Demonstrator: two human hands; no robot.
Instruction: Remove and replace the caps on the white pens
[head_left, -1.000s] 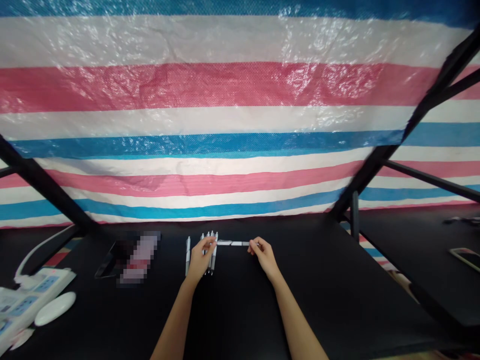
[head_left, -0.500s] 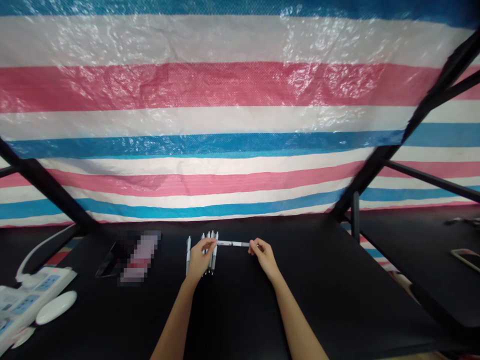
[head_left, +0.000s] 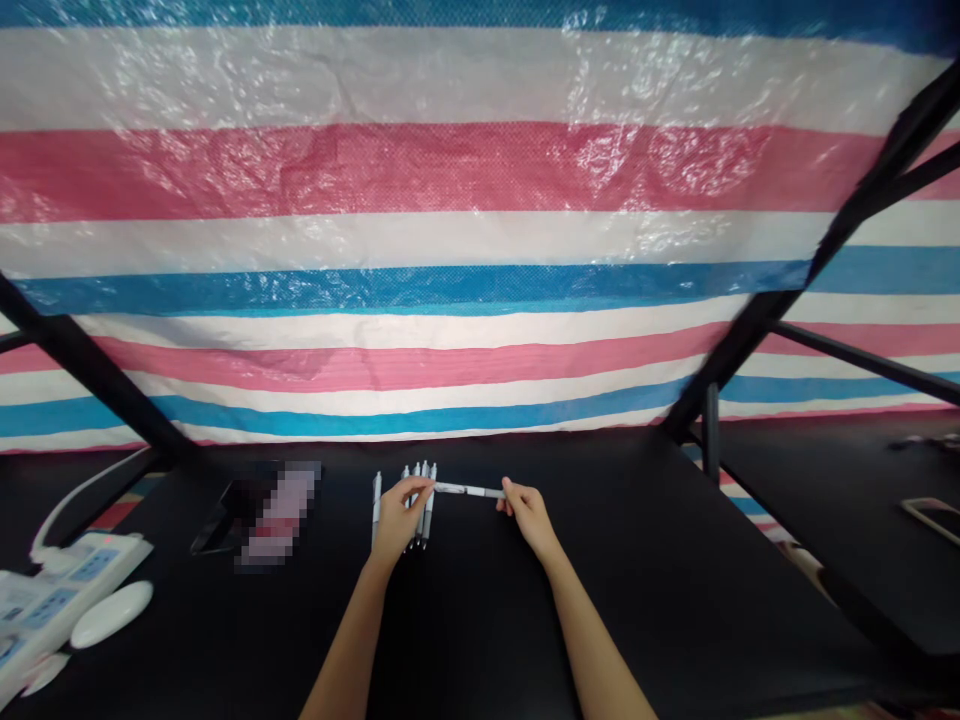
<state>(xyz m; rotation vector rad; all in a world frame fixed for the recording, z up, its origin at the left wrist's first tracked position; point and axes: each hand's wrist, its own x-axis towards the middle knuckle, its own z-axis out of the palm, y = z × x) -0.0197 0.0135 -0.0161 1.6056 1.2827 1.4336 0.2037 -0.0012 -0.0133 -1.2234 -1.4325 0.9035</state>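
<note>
A white and grey pen (head_left: 471, 490) stretches roughly level between my two hands above the black table. My left hand (head_left: 401, 515) pinches its white end between thumb and fingers. The grey end is gripped by the closed fingers of my right hand (head_left: 526, 510). Under and beside my left hand lie several similar pens (head_left: 428, 515), side by side and pointing away from me. One more pen (head_left: 376, 500) lies a little apart on the left, partly covered by that hand.
Left on the black table (head_left: 465, 640) are a dark phone (head_left: 217, 520), a pixelated patch, a white power strip (head_left: 82, 580) and a white oval object (head_left: 112, 614). Another phone (head_left: 934, 520) rests at far right. Black frame bars (head_left: 739, 360) and striped sheeting (head_left: 450, 370) stand behind.
The pen's grey end has dipped slightly, and the right fingers have shifted a little along it. My left hand has stayed nearly still; the lying pens are unmoved.
</note>
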